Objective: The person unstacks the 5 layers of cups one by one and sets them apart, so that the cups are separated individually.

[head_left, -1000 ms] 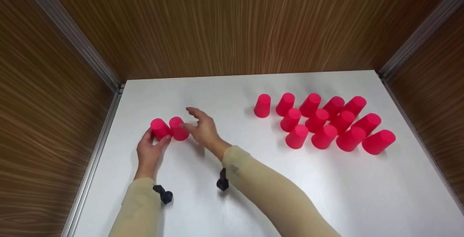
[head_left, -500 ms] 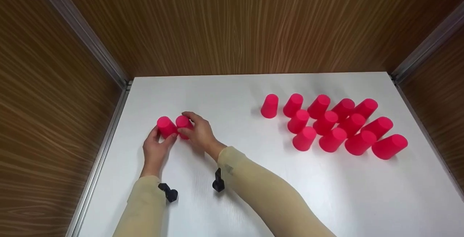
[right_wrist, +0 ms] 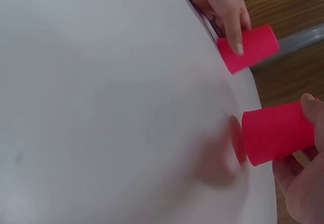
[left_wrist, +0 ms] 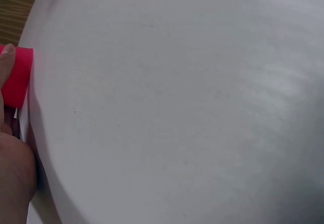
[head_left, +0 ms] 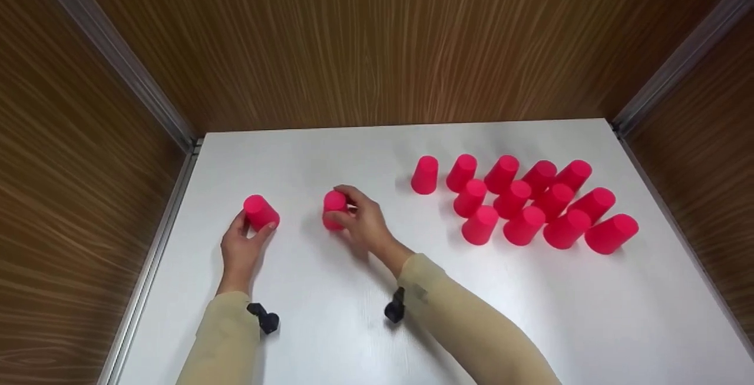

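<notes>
On the left of the head view, my left hand (head_left: 240, 254) grips an upside-down pink cup (head_left: 261, 213), thumb on its near side. The same cup (left_wrist: 21, 79) shows at the left edge of the left wrist view. To its right, my right hand (head_left: 369, 223) holds a second pink cup (head_left: 334, 201) between thumb and fingers, also mouth down. In the right wrist view this cup (right_wrist: 273, 134) hangs just over the table, with a small gap between its rim and its pink reflection. A stretch of table separates the two cups.
Several more upside-down pink cups (head_left: 512, 198) stand in rows on the right half of the white table (head_left: 330, 326). Wood-grain panels (head_left: 377, 43) rise behind and at both sides. A black wrist mount (head_left: 394, 307) sits on each sleeve.
My right hand closed its fingers round the second cup beside the left one, then moved it right, away from it. My left hand has stayed on its cup.
</notes>
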Demonstrator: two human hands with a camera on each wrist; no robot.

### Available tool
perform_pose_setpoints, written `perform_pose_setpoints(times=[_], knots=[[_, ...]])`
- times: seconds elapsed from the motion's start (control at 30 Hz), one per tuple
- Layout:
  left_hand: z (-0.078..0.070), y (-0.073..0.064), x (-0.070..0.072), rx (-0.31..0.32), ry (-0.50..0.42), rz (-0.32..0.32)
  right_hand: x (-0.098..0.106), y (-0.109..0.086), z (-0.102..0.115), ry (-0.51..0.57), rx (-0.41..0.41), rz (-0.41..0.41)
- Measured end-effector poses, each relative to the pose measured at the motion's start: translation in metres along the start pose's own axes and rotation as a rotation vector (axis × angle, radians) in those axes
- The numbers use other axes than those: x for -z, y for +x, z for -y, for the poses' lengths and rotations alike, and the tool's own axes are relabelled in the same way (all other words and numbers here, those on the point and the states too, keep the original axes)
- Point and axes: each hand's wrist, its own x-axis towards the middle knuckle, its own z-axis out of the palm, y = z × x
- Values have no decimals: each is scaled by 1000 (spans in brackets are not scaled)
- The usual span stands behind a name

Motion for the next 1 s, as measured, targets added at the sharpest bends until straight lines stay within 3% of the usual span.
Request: perform_pose_setpoints(times=[0.33, 0.7, 1.0], knots=[[6, 8, 8, -15, -5, -21, 62, -22, -19, -65, 62, -125], [4, 8, 17, 34, 16, -5, 105, -56, -31, -100, 7, -169], [-1, 6, 13, 56, 6, -2, 131, -84, -38, -157, -51, -199]])
